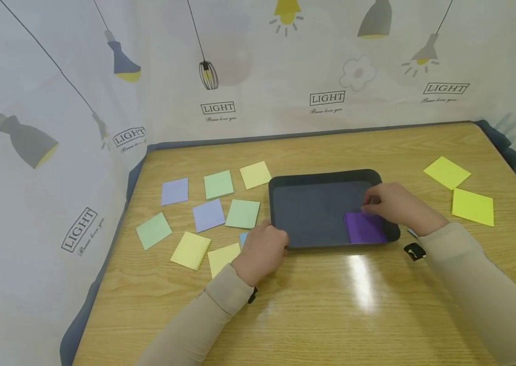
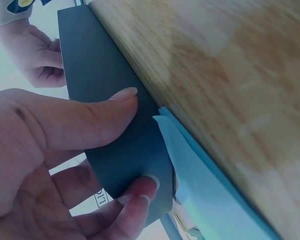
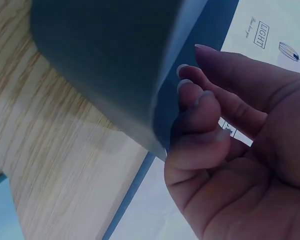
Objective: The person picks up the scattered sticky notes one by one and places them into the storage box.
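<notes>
A dark grey rectangular tray [image 1: 312,208] lies on the table. My left hand [image 1: 264,251] grips its front left corner; in the left wrist view the thumb [image 2: 100,117] lies against the outer wall, with fingertips [image 2: 145,187] curled at the corner. A purple square sticky note pad [image 1: 363,227] lies inside the tray at the front right. Just over its far edge is my right hand [image 1: 388,203], fingers loosely bent. The right wrist view shows a gap between thumb and fingers, nothing held, beside the tray's wall [image 3: 100,55]. A blue sticky note [image 1: 242,238] is partly hidden by the left hand.
Left of the tray are several green [image 1: 242,213], violet [image 1: 209,215] and pale yellow [image 1: 191,250] sticky notes. Two bright yellow notes [image 1: 447,173] lie at the right. A patterned cloth [image 1: 267,117] hangs along the table's back and sides.
</notes>
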Demonstrator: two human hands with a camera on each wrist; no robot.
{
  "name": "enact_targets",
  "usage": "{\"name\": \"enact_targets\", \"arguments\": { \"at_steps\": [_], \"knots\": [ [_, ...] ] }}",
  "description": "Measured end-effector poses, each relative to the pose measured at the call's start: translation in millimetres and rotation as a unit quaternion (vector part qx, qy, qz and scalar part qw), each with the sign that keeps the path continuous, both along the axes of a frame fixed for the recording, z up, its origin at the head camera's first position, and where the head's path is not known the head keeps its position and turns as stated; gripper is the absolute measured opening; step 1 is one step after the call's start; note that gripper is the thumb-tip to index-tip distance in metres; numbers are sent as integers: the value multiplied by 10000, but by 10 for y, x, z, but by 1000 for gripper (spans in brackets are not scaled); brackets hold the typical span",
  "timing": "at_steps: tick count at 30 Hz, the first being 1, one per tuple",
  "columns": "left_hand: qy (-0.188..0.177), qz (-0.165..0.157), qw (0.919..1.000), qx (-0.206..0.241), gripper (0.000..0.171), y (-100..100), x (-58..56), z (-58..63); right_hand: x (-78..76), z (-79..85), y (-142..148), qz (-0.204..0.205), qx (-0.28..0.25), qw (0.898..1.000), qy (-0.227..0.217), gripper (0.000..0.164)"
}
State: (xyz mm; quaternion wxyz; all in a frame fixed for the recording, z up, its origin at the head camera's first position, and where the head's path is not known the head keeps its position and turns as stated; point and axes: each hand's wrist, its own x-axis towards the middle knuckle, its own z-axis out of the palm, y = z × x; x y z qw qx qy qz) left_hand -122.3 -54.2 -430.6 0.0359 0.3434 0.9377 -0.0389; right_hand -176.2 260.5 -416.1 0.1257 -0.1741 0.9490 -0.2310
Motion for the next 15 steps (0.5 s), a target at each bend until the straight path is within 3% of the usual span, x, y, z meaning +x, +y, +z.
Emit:
{"name": "enact_targets", "arguments": {
  "at_steps": [9, 15],
  "knots": [
    [-59, 3, 10000, 64, 9, 4, -2, -7, 42, 45, 104, -62, -86, 9994, 328, 16],
    [-72, -26, 9999, 85, 11, 7, -4, 4, 90, 91, 198, -236, -13, 9992, 308, 18]
  ]
}}
